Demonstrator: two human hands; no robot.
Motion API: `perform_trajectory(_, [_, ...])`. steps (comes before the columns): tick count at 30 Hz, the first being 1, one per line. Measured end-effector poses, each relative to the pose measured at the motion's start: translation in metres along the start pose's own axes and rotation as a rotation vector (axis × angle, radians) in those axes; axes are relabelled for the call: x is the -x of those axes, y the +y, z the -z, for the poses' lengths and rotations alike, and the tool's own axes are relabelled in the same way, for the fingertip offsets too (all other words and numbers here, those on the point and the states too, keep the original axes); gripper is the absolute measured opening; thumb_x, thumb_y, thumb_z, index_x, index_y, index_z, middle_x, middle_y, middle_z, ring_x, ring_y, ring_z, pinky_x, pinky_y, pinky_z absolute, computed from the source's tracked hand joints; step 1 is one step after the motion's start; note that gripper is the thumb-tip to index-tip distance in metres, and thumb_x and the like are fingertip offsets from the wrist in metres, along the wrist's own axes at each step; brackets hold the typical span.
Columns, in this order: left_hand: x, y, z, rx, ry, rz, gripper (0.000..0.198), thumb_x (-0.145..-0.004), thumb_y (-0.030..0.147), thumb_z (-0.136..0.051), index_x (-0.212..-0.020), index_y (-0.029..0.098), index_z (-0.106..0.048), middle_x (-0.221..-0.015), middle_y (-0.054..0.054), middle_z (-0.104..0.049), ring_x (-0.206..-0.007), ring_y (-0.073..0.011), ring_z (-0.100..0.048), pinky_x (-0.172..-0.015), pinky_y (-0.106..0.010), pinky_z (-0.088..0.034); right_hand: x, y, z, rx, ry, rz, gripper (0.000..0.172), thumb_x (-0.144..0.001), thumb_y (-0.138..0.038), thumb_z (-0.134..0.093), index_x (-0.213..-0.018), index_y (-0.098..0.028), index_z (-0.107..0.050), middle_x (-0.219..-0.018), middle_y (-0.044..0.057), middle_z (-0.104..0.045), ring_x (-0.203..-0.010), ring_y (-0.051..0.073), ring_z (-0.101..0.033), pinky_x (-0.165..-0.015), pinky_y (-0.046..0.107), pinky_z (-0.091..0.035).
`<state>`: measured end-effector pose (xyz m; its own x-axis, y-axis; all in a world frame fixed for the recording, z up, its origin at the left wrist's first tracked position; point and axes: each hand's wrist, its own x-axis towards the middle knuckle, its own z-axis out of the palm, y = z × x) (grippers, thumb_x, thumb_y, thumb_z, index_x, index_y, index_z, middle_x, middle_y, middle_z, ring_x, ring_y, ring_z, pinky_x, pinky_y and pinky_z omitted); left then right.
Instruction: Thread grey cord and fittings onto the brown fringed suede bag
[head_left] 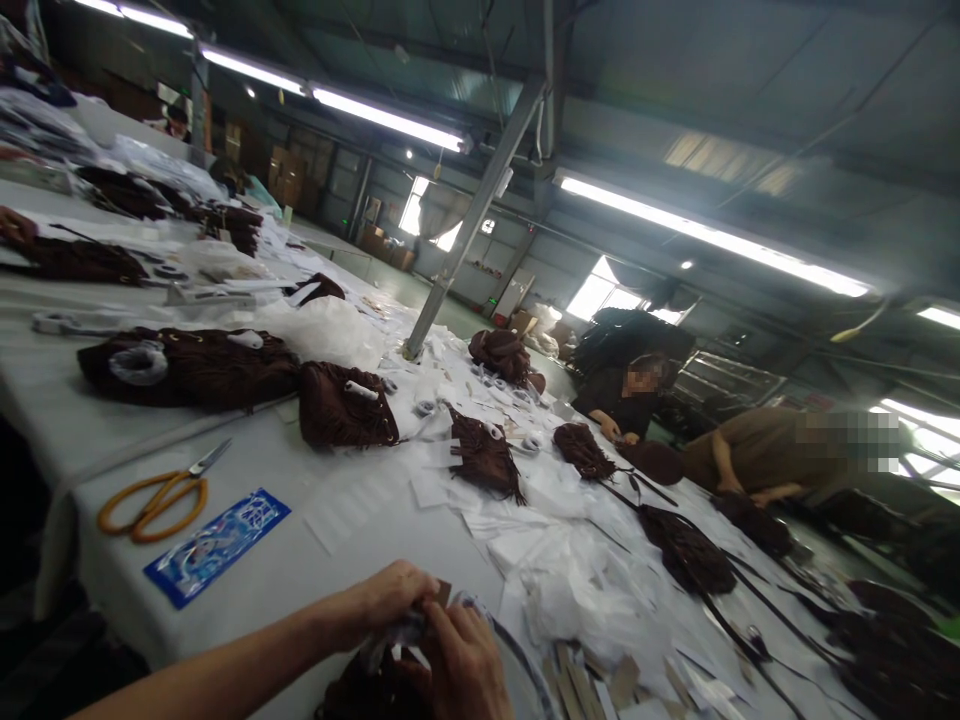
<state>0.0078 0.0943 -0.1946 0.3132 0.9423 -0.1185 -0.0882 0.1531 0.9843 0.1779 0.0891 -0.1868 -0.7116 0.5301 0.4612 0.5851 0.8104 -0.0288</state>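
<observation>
At the bottom middle of the head view my left hand (397,598) and my right hand (466,655) meet, fingers bent and closed. A small flat brown piece (444,593) shows between their fingertips; I cannot tell which hand grips it. Crumpled clear plastic (381,640) lies just under the left fingers. Directly below both hands is a dark brown bag (379,692), partly cut off by the frame's edge. A grey-white strap-like curve (525,660) runs beside the right hand. What the fingers close on is mostly hidden.
Orange-handled scissors (154,508) and a blue printed packet (217,545) lie left on the white table (315,600). Several brown fringed bags (195,365) stretch across it. White paper and plastic (570,580) heap rightward, above card strips (577,685). Co-workers (637,390) stand opposite.
</observation>
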Motion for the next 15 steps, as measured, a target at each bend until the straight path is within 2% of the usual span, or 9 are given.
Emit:
perform_trajectory(2, [0.008,0.005,0.001,0.009,-0.075,-0.009,0.02,-0.07,0.032,-0.056,-0.069,0.014,-0.066,-0.062,0.001,-0.057,-0.058,-0.0128,-0.049,-0.052,-0.022,-0.035,0.006,0.007,-0.009,-0.008,-0.008,-0.024,0.066,-0.072,-0.037,-0.074,-0.13,-0.025,-0.044,-0.094,0.006,-0.069,-0.071,0.023,-0.064,-0.062,0.033,-0.053])
perform_trajectory(4, [0.012,0.004,0.0,-0.007,-0.09,-0.018,0.02,-0.064,0.03,-0.067,-0.076,0.014,-0.069,-0.067,0.0,-0.062,-0.063,-0.0138,-0.053,-0.055,-0.022,-0.037,0.013,0.013,-0.017,-0.045,0.013,-0.093,0.074,-0.071,-0.036,-0.075,-0.134,-0.025,-0.038,-0.1,0.008,-0.069,-0.073,0.025,-0.066,-0.062,0.036,-0.054])
perform_trajectory(6, [0.011,-0.002,-0.002,-0.026,-0.049,-0.024,0.02,-0.061,0.027,-0.07,-0.077,0.014,-0.068,-0.067,0.001,-0.062,-0.063,-0.0137,-0.054,-0.056,-0.021,-0.038,0.018,0.018,-0.023,-0.127,0.044,-0.202,0.077,-0.072,-0.03,-0.074,-0.137,-0.025,-0.032,-0.093,0.007,-0.071,-0.071,0.025,-0.066,-0.062,0.035,-0.055])
perform_trajectory(9, [0.007,-0.011,-0.005,-0.038,0.015,-0.033,0.015,-0.065,0.026,-0.065,-0.073,0.014,-0.066,-0.064,0.001,-0.061,-0.061,-0.0133,-0.053,-0.057,-0.022,-0.039,0.018,0.019,-0.019,-0.387,0.022,-0.353,0.074,-0.077,-0.018,-0.065,-0.14,-0.026,-0.025,-0.083,0.001,-0.07,-0.072,0.021,-0.068,-0.066,0.031,-0.056])
perform_trajectory(11, [0.006,-0.014,-0.005,-0.05,0.03,-0.046,0.016,-0.066,0.027,-0.065,-0.073,0.013,-0.066,-0.066,0.001,-0.061,-0.062,-0.0133,-0.053,-0.057,-0.022,-0.039,0.012,0.015,-0.008,-0.571,-0.027,-0.429,0.066,-0.081,-0.017,-0.059,-0.139,-0.025,-0.028,-0.092,0.002,-0.069,-0.068,0.016,-0.068,-0.065,0.028,-0.056])
perform_trajectory(12, [0.005,-0.015,-0.005,-0.058,0.031,-0.051,0.017,-0.066,0.028,-0.066,-0.073,0.013,-0.066,-0.066,0.001,-0.061,-0.063,-0.0131,-0.053,-0.057,-0.022,-0.039,0.007,0.013,-0.001,-0.613,-0.06,-0.45,0.059,-0.082,-0.018,-0.059,-0.135,-0.024,-0.035,-0.095,0.003,-0.068,-0.066,0.015,-0.067,-0.063,0.026,-0.055])
perform_trajectory(15, [0.005,-0.015,-0.004,-0.093,0.016,-0.05,0.02,-0.066,0.03,-0.067,-0.077,0.013,-0.068,-0.065,0.002,-0.061,-0.061,-0.0124,-0.051,-0.054,-0.021,-0.037,-0.005,0.008,0.014,-0.527,-0.147,-0.396,0.019,-0.082,-0.023,-0.063,-0.101,-0.025,-0.064,-0.092,0.002,-0.067,-0.068,0.014,-0.065,-0.062,0.023,-0.05])
